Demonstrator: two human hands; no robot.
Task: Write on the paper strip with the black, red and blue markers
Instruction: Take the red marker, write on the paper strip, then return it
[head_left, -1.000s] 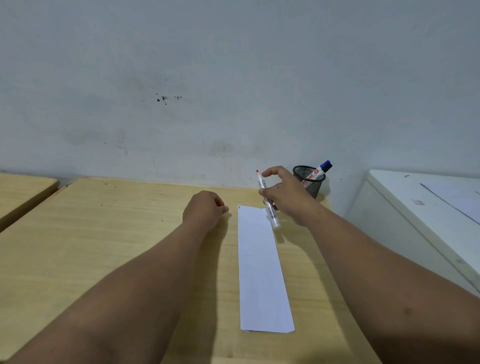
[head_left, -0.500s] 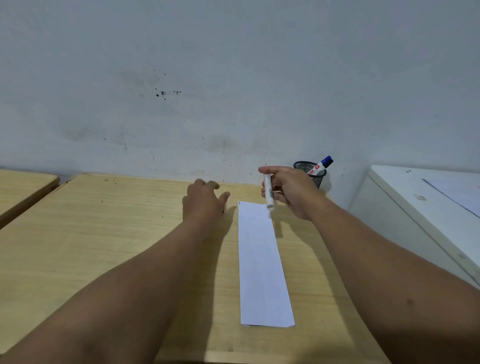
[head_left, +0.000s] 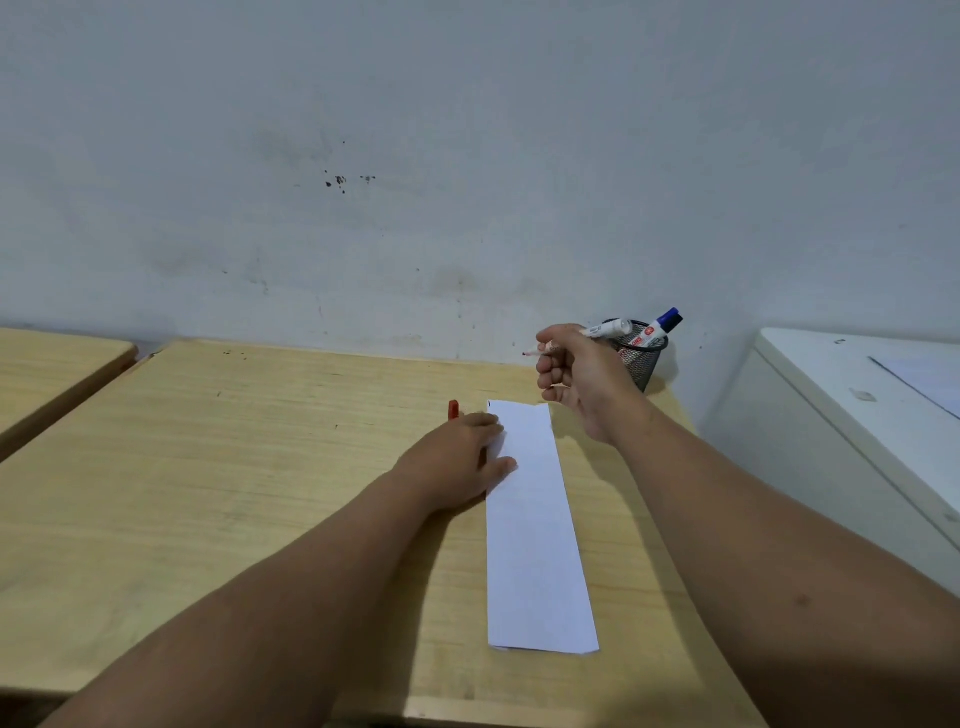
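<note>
Since half a second ago: left hand (head_left: 460, 457) has moved right onto the paper strip (head_left: 535, 525), fingers flat and spread, pressing its far left edge. A red cap (head_left: 453, 409) now stands on the desk (head_left: 234, 467) just beyond that hand's fingertips; it was not visible before. Right hand (head_left: 579, 379) has lifted off the strip's far end and turned, so the red marker (head_left: 605, 329) it is closed around now lies roughly level, uncapped red tip pointing left, white barrel end toward the mesh cup (head_left: 639, 358). Tip is in the air, well above the paper.

Strip lies lengthwise, near to far, right of the desk's middle. A small dark mark sits at its far left corner; otherwise blank as far as can be seen.

Blue marker (head_left: 660, 327) stands tilted in the mesh cup at the far right corner of the desk, cap up.

Desk is pale wood. A second wooden desk (head_left: 47, 364) sits at far left. White cabinet (head_left: 857, 415) at right. Wall (head_left: 467, 156) grey-white, scuffed, with a few dark specks.
</note>
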